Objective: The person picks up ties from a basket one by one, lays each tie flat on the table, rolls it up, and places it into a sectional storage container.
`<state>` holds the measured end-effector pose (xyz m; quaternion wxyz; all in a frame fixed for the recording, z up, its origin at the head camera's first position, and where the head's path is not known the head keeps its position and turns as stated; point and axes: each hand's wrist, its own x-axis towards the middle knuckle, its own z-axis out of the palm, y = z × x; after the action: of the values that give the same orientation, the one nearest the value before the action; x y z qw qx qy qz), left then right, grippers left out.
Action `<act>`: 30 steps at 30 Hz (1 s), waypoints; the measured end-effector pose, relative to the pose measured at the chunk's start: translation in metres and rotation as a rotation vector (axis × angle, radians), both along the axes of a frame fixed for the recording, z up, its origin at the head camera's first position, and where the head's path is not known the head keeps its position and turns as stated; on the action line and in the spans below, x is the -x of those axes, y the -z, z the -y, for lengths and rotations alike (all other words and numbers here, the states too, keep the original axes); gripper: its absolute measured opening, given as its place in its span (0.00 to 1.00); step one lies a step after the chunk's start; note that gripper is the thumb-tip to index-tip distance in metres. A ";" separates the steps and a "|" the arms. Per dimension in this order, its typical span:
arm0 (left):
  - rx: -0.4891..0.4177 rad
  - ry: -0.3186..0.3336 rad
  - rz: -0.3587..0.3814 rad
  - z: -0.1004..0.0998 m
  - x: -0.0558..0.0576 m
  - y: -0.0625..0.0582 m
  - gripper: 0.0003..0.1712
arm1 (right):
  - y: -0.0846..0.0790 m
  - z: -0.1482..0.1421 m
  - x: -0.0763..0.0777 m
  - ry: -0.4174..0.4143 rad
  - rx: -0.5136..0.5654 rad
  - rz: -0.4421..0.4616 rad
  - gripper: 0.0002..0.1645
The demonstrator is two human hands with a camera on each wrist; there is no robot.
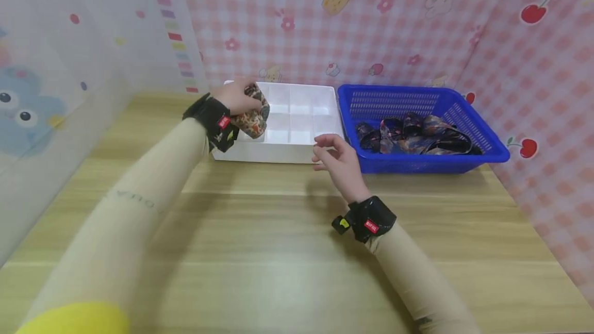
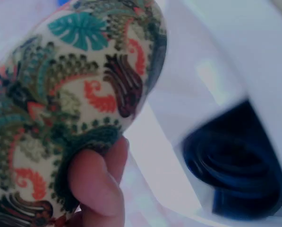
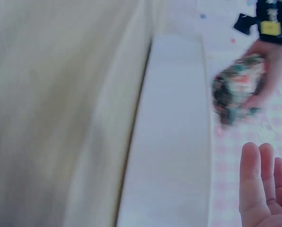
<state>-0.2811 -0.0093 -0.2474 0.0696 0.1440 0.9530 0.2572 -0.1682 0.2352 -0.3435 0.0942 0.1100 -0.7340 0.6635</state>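
Visibly, you pinched the patterned piece (image 1: 255, 122) between the thumb and fingers of your left hand (image 1: 235, 98), closed to the piece's thickness. You held it above the left end of the white box (image 1: 264, 153), near the back edge of the table (image 1: 260, 251). Your right hand (image 1: 342, 163), its fingers parted and slightly bent, gripped nothing near the box's front right corner. Inside the box lay a dark roll (image 2: 230, 163); its exact compartment could not be determined. Beside the box's right edge stood the blue basket (image 1: 431, 164), containing dark patterned rolls (image 1: 413, 135).

Blurred patterned roll (image 3: 236, 84), right-wrist view
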 end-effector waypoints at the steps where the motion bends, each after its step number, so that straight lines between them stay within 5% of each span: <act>1: 0.030 -0.031 0.008 -0.001 0.005 0.001 0.39 | 0.000 -0.003 0.000 0.010 -0.008 -0.008 0.15; 6: 0.213 -0.085 -0.001 -0.010 0.016 0.014 0.32 | -0.001 -0.015 0.001 0.045 -0.023 -0.037 0.15; 16: 0.370 -0.100 -0.066 -0.029 0.015 0.035 0.20 | -0.003 -0.028 0.009 0.038 -0.073 -0.062 0.14; 22: 0.409 -0.123 -0.115 -0.013 0.022 0.050 0.21 | -0.005 -0.023 0.013 0.015 -0.080 -0.050 0.13; 30: 0.408 -0.056 -0.219 -0.013 0.031 0.082 0.30 | -0.001 -0.033 0.012 0.053 -0.109 -0.038 0.11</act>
<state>-0.3120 0.0036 -0.3294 -0.0135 0.1273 0.9908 0.0437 -0.1807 0.2684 -0.3422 0.1196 0.1080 -0.7697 0.6177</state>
